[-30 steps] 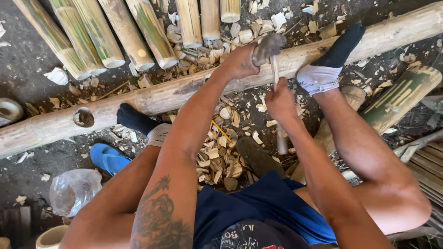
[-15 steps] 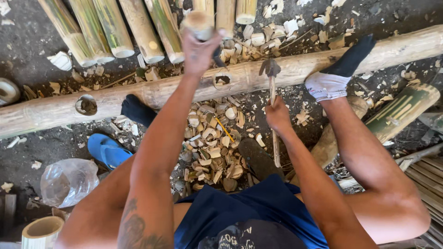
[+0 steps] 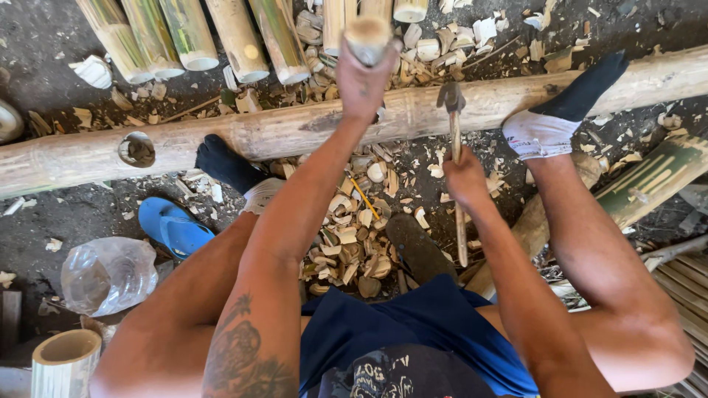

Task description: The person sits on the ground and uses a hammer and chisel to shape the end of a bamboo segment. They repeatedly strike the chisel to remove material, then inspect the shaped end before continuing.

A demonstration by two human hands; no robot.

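Note:
My left hand (image 3: 363,77) grips the end of a short bamboo peg (image 3: 366,37) and holds it over the long bamboo pole (image 3: 295,133) that lies across the ground. My right hand (image 3: 464,179) holds a hammer (image 3: 452,99) by its wooden handle, its metal head resting near the pole's top side. Both my socked feet press on the pole, the left foot (image 3: 228,168) at the near side, the right foot (image 3: 560,110) further right. A round hole (image 3: 137,148) is cut in the pole at the left.
Several cut bamboo sections (image 3: 192,37) lie side by side beyond the pole. Wood chips (image 3: 354,236) cover the ground between my legs. A blue sandal (image 3: 171,225), a clear plastic bottle (image 3: 107,274) and a bamboo tube (image 3: 63,361) lie at the left. A green bamboo piece (image 3: 649,184) lies at the right.
My left hand has left the hammer head by the pole, reached up and taken the bamboo peg. The right hand keeps the hammer, now nearly upright.

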